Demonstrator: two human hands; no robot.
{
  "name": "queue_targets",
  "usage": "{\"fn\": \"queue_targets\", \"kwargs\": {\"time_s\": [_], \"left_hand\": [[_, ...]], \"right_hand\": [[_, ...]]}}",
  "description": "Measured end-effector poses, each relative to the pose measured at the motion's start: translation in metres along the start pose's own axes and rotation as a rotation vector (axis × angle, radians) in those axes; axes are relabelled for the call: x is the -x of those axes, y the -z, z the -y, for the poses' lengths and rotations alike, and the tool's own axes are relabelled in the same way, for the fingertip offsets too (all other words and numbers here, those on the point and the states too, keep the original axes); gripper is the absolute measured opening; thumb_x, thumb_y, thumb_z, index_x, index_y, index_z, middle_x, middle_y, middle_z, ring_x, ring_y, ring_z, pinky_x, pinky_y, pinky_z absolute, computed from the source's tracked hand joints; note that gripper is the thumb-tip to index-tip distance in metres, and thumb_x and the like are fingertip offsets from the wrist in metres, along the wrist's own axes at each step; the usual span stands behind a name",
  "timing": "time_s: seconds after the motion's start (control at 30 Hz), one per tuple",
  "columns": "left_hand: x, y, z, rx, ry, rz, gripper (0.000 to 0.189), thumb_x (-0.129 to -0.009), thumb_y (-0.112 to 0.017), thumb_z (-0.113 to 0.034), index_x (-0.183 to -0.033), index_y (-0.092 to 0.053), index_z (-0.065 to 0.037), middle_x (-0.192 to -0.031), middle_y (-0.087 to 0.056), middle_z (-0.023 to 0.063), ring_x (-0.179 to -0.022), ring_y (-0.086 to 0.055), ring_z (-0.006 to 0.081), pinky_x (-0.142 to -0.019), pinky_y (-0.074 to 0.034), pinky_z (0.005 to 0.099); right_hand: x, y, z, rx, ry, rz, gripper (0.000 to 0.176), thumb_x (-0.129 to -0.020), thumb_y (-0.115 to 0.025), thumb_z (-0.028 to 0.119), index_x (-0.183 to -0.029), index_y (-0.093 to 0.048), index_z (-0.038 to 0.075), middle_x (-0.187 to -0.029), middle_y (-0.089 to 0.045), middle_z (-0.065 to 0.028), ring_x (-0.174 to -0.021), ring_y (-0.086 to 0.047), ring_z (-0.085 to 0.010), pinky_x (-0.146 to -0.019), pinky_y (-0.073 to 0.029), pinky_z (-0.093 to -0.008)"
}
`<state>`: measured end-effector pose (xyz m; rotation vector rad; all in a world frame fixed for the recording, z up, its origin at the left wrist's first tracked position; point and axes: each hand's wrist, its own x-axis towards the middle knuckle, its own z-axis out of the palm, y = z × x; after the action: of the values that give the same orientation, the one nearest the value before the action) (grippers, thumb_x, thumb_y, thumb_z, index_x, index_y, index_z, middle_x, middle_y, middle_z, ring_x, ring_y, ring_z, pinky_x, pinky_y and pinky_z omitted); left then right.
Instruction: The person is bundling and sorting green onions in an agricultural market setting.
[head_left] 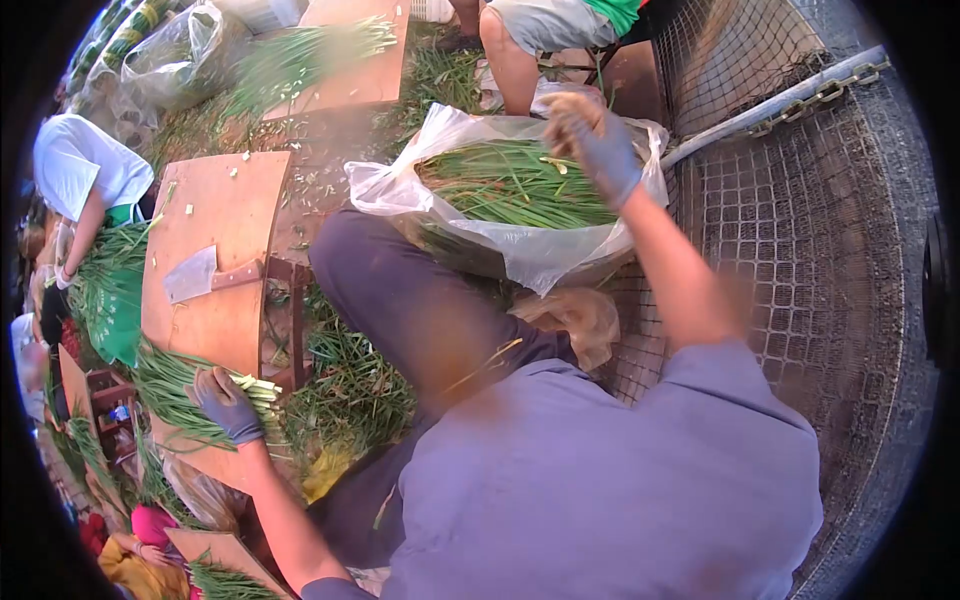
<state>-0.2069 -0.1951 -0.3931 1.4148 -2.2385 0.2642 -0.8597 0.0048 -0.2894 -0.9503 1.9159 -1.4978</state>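
Note:
My left hand (228, 405), in a grey glove with tan fingertips, is closed over a bundle of green onions (180, 385) lying across the near end of a wooden board. The bundle's pale cut ends point right, its green leaves left. My right hand (597, 140), also gloved, is raised above an open plastic bag (560, 250) heaped with loose green onions (510, 185). Its fingers are curled together and slightly blurred; what they hold, if anything, cannot be made out. A cleaver (215, 275) with a wooden handle rests on the board (230, 210), beyond the bundle.
Cut leaves (350, 375) cover the ground between the board and my knee. A wire mesh fence (780, 220) with a metal pipe (770, 110) runs along my right. A person in white (95, 160) sits at the left; another person's leg (512, 65) is beyond the bag.

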Motion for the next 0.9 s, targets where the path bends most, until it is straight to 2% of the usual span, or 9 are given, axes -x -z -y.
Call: {"fn": "queue_targets", "kwargs": {"time_s": [0.1, 0.13, 0.2, 0.3, 0.43, 0.5, 0.7, 0.8, 0.9], "left_hand": [[-0.005, 0.004, -0.006, -0.009, -0.095, -0.129, 0.025, -0.101, -0.047, -0.023, -0.094, -0.059, -0.002, -0.098, -0.061, 0.0195, -0.106, -0.055, 0.0382, -0.107, -0.031, 0.0505], [-0.01, 0.015, -0.009, 0.043, -0.04, 0.084, 0.023, -0.1, -0.049, -0.022, -0.099, -0.06, -0.002, -0.103, -0.061, 0.0195, -0.11, -0.054, 0.038, -0.108, -0.03, 0.0503], [-0.022, 0.031, -0.02, 0.08, 0.017, 0.308, 0.023, -0.1, -0.051, -0.021, -0.104, -0.061, -0.002, -0.109, -0.062, 0.0195, -0.114, -0.053, 0.0379, -0.109, -0.03, 0.0502], [-0.069, 0.055, -0.081, -0.012, -0.139, 0.109, 0.036, -0.096, -0.058, -0.018, -0.13, -0.057, -0.005, -0.133, -0.056, 0.0137, -0.129, -0.048, 0.0315, -0.114, -0.025, 0.0483], [-0.127, 0.045, -0.243, 1.088, 0.227, 0.415, 0.063, -0.096, -0.059, -0.013, -0.15, -0.03, 0.0, -0.15, -0.04, 0.0199, -0.139, -0.039, 0.0263, -0.114, -0.029, 0.036], [-0.147, 0.023, -0.316, 1.184, 0.33, 0.521, 0.074, -0.094, -0.062, -0.014, -0.153, -0.019, 0.0, -0.152, -0.033, 0.0243, -0.141, -0.034, 0.027, -0.116, -0.027, 0.0365], [-0.159, -0.123, -0.349, 1.067, 0.815, 0.592, 0.069, -0.091, -0.063, -0.009, -0.15, -0.027, 0.001, -0.117, -0.061, 0.0166, -0.1, -0.063, 0.0199, -0.086, -0.052, 0.0307], [-0.179, -0.089, -0.348, 1.686, 0.975, 0.339, 0.037, -0.092, -0.055, -0.002, -0.128, -0.053, 0.001, -0.066, -0.039, -0.0045, -0.057, -0.037, 0.0065, -0.055, -0.038, 0.0218], [-0.212, -0.027, -0.331, 1.884, 0.845, 0.441, 0.039, -0.101, -0.046, -0.01, -0.14, -0.046, -0.003, -0.063, -0.026, -0.0075, -0.048, -0.024, 0.0053, -0.051, -0.032, 0.0219]], "right_hand": [[-0.034, 0.045, -0.066, 1.032, -0.176, 0.543, 0.038, -0.091, -0.06, 0.035, -0.118, -0.065, 0.009, -0.108, -0.067, -0.019, -0.094, -0.066, -0.0284, -0.081, -0.053, -0.0412], [-0.027, 0.044, -0.071, 1.244, -0.291, 0.762, 0.046, -0.088, -0.062, 0.041, -0.121, -0.064, 0.009, -0.114, -0.065, -0.0219, -0.101, -0.065, -0.0344, -0.088, -0.051, -0.0446], [-0.013, 0.031, -0.087, 1.293, -0.313, 0.847, 0.053, -0.086, -0.062, 0.046, -0.125, -0.062, 0.01, -0.12, -0.064, -0.0212, -0.111, -0.061, -0.0388, -0.096, -0.047, -0.0458], [-0.012, -0.001, -0.127, 0.943, 0.14, 0.702, 0.046, -0.089, -0.06, 0.038, -0.124, -0.061, 0.009, -0.117, -0.064, -0.021, -0.109, -0.061, -0.039, -0.096, -0.047, -0.0459], [-0.04, -0.074, -0.15, 0.852, 0.187, 0.639, 0.045, -0.088, -0.061, 0.037, -0.123, -0.062, 0.008, -0.112, -0.065, -0.022, -0.106, -0.06, -0.0407, -0.094, -0.047, -0.047], [-0.048, -0.097, -0.151, 0.892, 0.206, 0.655, 0.052, -0.086, -0.063, 0.04, -0.127, -0.059, 0.008, -0.114, -0.064, -0.0215, -0.107, -0.06, -0.0401, -0.094, -0.047, -0.0466], [-0.03, -0.138, -0.168, 1.106, 0.11, 0.648, 0.088, -0.075, -0.072, 0.054, -0.143, -0.043, 0.006, -0.124, -0.059, -0.0204, -0.114, -0.057, -0.0371, -0.095, -0.045, -0.0504], [-0.014, -0.148, -0.178, 1.113, -0.002, 0.62, 0.098, -0.069, -0.075, 0.058, -0.145, -0.041, 0.007, -0.124, -0.058, -0.0214, -0.116, -0.056, -0.0369, -0.096, -0.042, -0.0534], [-0.013, -0.153, -0.172, 1.17, -0.116, 0.767, 0.096, -0.069, -0.076, 0.054, -0.144, -0.04, 0.007, -0.131, -0.054, -0.021, -0.117, -0.055, -0.0377, -0.096, -0.041, -0.0538]]}}
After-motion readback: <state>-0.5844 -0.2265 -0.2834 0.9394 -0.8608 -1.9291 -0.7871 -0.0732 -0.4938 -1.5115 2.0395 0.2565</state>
